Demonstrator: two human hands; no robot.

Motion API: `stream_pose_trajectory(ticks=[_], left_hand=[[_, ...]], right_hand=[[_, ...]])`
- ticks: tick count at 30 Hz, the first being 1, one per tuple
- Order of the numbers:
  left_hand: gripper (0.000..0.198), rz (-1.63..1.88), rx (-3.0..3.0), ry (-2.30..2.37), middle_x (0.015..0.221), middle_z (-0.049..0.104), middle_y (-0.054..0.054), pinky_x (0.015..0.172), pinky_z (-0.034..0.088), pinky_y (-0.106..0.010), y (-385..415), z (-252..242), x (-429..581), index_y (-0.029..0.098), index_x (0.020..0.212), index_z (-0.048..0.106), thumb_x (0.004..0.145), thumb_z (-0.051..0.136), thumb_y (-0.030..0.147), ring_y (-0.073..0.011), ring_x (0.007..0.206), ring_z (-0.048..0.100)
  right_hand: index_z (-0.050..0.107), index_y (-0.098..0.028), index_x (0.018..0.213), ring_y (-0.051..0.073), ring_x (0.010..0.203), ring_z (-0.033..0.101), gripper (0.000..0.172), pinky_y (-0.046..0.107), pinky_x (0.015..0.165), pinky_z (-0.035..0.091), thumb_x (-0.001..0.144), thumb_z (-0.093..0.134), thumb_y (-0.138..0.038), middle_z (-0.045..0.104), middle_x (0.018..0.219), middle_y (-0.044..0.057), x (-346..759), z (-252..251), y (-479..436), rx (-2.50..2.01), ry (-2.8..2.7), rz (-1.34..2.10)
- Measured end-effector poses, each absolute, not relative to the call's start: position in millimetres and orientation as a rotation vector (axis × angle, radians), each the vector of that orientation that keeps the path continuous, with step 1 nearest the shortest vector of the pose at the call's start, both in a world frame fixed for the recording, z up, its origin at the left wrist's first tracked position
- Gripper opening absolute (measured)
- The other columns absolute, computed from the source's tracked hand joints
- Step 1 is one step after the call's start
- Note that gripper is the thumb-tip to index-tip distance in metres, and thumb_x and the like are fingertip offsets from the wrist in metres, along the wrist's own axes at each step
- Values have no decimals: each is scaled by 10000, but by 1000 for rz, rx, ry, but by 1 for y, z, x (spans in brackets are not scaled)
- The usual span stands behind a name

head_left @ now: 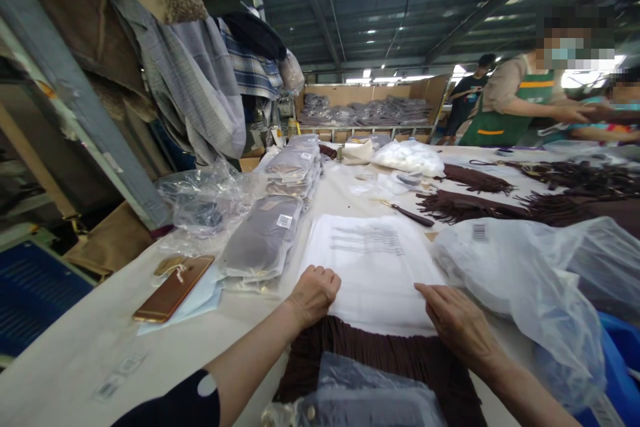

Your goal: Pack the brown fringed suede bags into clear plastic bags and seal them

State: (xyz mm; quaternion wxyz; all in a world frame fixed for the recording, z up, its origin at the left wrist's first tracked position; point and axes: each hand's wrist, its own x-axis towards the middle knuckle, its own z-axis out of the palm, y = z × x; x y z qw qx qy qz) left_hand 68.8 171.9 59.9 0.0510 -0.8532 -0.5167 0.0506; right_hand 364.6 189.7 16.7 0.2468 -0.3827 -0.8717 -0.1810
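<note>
The white printed sheet [373,280] lies flat at the middle of the surface [70,363], its near edge overlapping a dark brown fringed piece [360,340] with a clear-wrapped package [370,407] on top. The left hand [316,295] is at the sheet's near left side with fingers curled, and I cannot tell whether its grip pinches the plastic; the right hand [457,317] reaches over the right edge with fingers extended, and whether its grip holds that edge is also unclear. Most room for moving is to the left, where a pale stretch of the surface runs from the left forearm out to its slanting edge, with a phone [175,290] on light blue paper [203,300] further up. Beyond the left hand, a row of wrapped grey packages [260,230] crowds the sheet's left edge. On the right, a translucent bag [515,267] presses close to the sheet and the right hand, closing off that side, with something blue [620,360] under it. Past the far edge lies a dark strap [413,215], then brown fringed pieces [470,205] and a white bundle [410,157]; a co-worker in a green apron [530,107] stands across the surface.
</note>
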Motion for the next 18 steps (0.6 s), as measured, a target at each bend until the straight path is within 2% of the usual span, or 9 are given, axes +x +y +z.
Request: stream_pose_trajectory(ticks=[3, 5, 8, 10, 14, 16, 18], left_hand=[[218, 147, -2534, -1721, 949, 604, -177, 756, 443, -398, 172, 58, 63, 67, 950, 573, 784, 451, -5, -276, 915, 565], [200, 129, -2483, -1852, 947, 614, -155, 778, 452, -400, 171, 57, 55, 71, 929, 585, 810, 445, -9, -266, 938, 567], [141, 45, -2373, -2098, 939, 620, -84, 810, 471, -397, 169, 58, 45, 94, 951, 589, 880, 470, 64, -224, 935, 582], [111, -70, -2297, -2272, 932, 617, -53, 828, 479, -402, 168, 59, 41, 110, 970, 587, 905, 503, 144, -201, 914, 593], [155, -471, -2174, -2597, 892, 618, -33, 821, 495, -397, 172, 61, 40, 125, 933, 597, 914, 537, 266, -181, 867, 607], [184, -747, -2107, -2754, 838, 619, -23, 748, 520, -352, 176, 60, 42, 123, 921, 601, 922, 525, 291, -157, 783, 614], [193, -1059, -2017, -2886, 808, 621, -15, 641, 527, -292, 181, 58, 43, 122, 973, 593, 927, 518, 293, -130, 685, 610]], right_hand=[[595, -106, 1082, 209, 791, 615, 317, 345, 737, 469, 882, 349, -118, 681, 872, 106, 374, 15, 187, -1046, -2377, -468], [608, -130, 1073, 210, 811, 616, 333, 344, 749, 471, 865, 349, -104, 685, 891, 104, 382, 13, 185, -1082, -2381, -415], [640, -182, 1010, 228, 818, 622, 402, 372, 741, 475, 795, 329, -43, 687, 896, 98, 393, 10, 181, -1226, -2339, -304], [661, -190, 896, 257, 747, 620, 398, 402, 665, 472, 753, 322, -39, 678, 837, 116, 398, 9, 178, -1385, -2244, -221], [661, -215, 780, 253, 569, 582, 249, 373, 486, 415, 732, 419, -177, 661, 765, 115, 404, 11, 175, -1662, -1930, 16], [666, -237, 784, 224, 530, 576, 196, 351, 469, 414, 708, 486, -252, 665, 720, 75, 405, 12, 176, -1728, -1728, 181], [665, -240, 779, 187, 447, 542, 179, 323, 435, 410, 686, 540, -328, 612, 561, 15, 403, 12, 177, -1727, -1516, 372]])
